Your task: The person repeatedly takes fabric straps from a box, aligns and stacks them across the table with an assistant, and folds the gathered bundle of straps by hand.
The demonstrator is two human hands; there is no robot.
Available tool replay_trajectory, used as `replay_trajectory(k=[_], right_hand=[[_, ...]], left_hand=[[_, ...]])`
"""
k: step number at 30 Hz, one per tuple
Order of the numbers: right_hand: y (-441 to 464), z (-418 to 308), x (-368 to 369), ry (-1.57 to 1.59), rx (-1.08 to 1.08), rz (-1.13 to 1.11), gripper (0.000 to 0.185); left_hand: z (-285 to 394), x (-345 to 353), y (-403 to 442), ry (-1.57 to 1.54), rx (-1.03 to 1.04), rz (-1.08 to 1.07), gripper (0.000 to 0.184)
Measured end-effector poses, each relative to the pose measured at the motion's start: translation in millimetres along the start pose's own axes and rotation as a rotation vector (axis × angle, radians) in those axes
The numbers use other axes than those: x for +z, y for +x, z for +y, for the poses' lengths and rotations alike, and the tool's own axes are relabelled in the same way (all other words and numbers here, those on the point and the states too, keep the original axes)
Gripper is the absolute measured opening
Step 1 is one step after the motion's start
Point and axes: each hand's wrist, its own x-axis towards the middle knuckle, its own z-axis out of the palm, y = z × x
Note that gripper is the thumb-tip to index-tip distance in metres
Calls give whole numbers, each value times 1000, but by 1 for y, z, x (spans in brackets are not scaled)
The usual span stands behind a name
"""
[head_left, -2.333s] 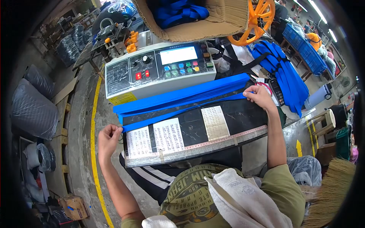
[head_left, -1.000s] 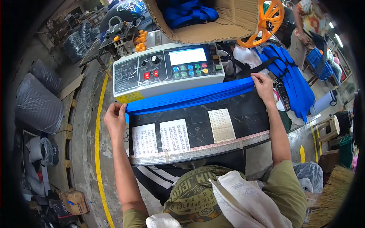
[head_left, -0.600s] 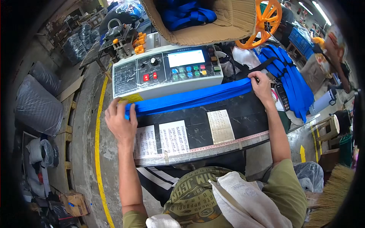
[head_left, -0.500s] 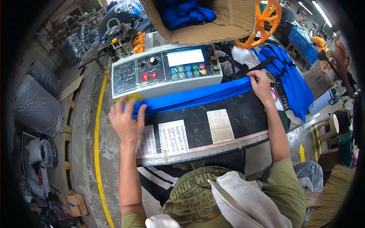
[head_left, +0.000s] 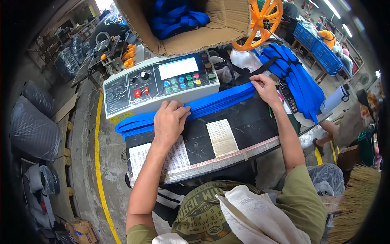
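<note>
A long bundle of blue webbing straps (head_left: 221,101) lies across the black worktop, along the front of a control machine (head_left: 162,77). My left hand (head_left: 170,124) is closed over the bundle near its middle, fingertips on the upper edge. My right hand (head_left: 266,90) pinches the bundle's right end between thumb and fingers. The bundle's looped left end sticks out past the worktop's left side. The machine has a lit screen, two red switches and several coloured buttons.
A cardboard box (head_left: 227,34) holding blue webbing stands above the machine. An orange reel (head_left: 260,24) is behind it. On the right are more blue straps (head_left: 298,81), a calculator (head_left: 287,97) and a bottle (head_left: 336,97). Paper sheets and a pink measuring tape (head_left: 256,147) line the worktop's front.
My left hand has slid right along the webbing, from its left end to about the middle, and closed on it. My right hand stays at the right end. The view has turned slightly right.
</note>
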Motion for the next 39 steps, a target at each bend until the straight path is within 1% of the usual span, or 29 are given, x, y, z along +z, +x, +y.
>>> replay_trajectory(k=[5,9,12,13,16,17,20,21,24,29,32,33,36,37,39], right_hand=[[5,3,-7,58,26,-67,17],[5,-18,-12,-34,28,-104,16],[11,-54,-13,-392,-427,19,16],[11,-72,-10,-389,-428,18,16],[4,-126,14,-298,-603,-211,18],[6,-128,23,-297,-605,-212,18],[9,-120,50,-294,-485,-442,23],[11,-117,52,-294,-490,-446,23],[18,-111,54,-201,-96,-626,33],[23,-105,62,-227,-64,-702,43],[30,-109,57,-294,21,-935,52],[28,-108,55,-295,23,-937,52],[14,-106,49,-277,-115,-895,51],[9,-108,50,-277,-114,-896,51],[-8,-110,52,-320,-178,-813,53]], left_hand=[[-1,-1,1,-38,-78,-5,13],[-1,1,-1,5,-78,-2,12],[3,2,1,102,-72,3,11],[2,2,1,104,-74,2,11],[-3,9,-2,110,-41,62,10],[-4,10,-3,112,-42,63,10],[-4,11,-5,79,-30,125,11],[-4,10,-5,81,-34,129,11],[-4,5,-3,91,-2,86,10],[1,-1,-2,73,-78,-7,9],[7,-2,-3,65,-162,-15,7],[8,-4,-4,64,-164,-16,7],[12,-10,-5,26,-150,-43,16],[15,-13,-5,26,-151,-44,16],[24,-19,-5,20,-175,-100,23]])
